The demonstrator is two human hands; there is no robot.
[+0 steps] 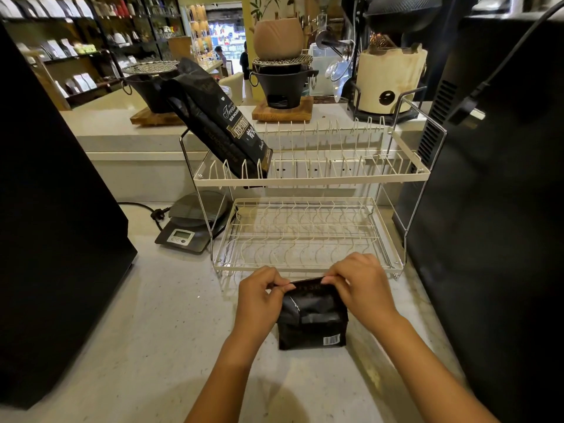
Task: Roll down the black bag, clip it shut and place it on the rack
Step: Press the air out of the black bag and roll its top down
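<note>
While it stands upright on the pale counter [171, 325], the black bag [312, 319] looks short and boxy, because its top part is folded over toward the rack. Its foil surface is glossy and creased, with soft reflections across the middle, and a small white barcode label sits at its lower right corner. Faint lettering is visible on the folded top edge, but it is too dark to read.

Both hands are closed on this folded top. The left hand [259, 296] pinches the left end of the fold between thumb and fingers, and the right hand [360, 285] pinches the right end in the same way.

Just behind the bag stands a white wire rack [311, 178] with two tiers. The bag is in front of the lower tier, near its front edge but not touching it as far as one can see. On the upper tier, at its left end, a second black bag [213, 117] with gold print leans to the left among the wire prongs. To the left of the rack, partly under its frame, a dark digital scale [192, 224] lies on the counter.
</note>
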